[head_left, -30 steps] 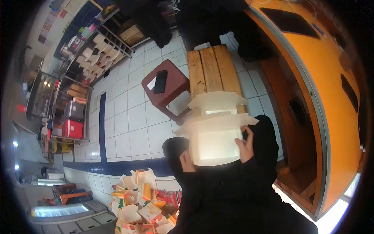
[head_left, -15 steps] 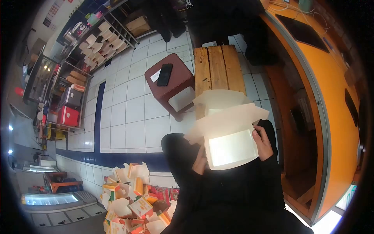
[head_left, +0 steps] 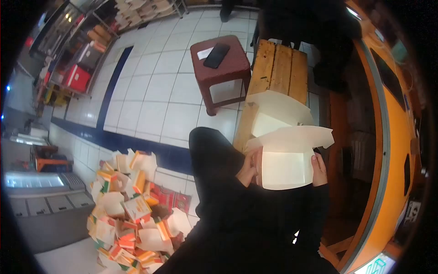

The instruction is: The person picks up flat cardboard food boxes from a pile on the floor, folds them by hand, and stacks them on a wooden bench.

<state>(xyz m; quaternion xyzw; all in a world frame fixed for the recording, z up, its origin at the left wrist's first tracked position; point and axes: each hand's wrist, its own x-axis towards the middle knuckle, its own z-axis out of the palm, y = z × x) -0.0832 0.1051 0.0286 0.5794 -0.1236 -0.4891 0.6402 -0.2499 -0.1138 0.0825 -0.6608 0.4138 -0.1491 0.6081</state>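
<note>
Between my two hands is a cardboard food box (head_left: 287,168), its pale inside facing me and its lid flap raised at the far side. My left hand (head_left: 247,170) grips the left wall, fingers partly hidden by the box. On the right wall, my right hand (head_left: 319,168) has its fingers curled over the edge. Just beyond stands another open cardboard box (head_left: 273,124) on the wooden bench (head_left: 269,75), partly covered by the raised flap.
A heap of folded orange-and-white boxes (head_left: 137,210) lies on the floor at left. A maroon stool (head_left: 221,68) carries a black phone (head_left: 217,55). An orange counter (head_left: 388,114) runs along the right. Another person in dark clothes (head_left: 310,32) is beyond the bench.
My view has turned left and down, so the stool and bench sit farther right and higher, and more of the heap shows. The box stays between both hands, its flap tipped slightly differently.
</note>
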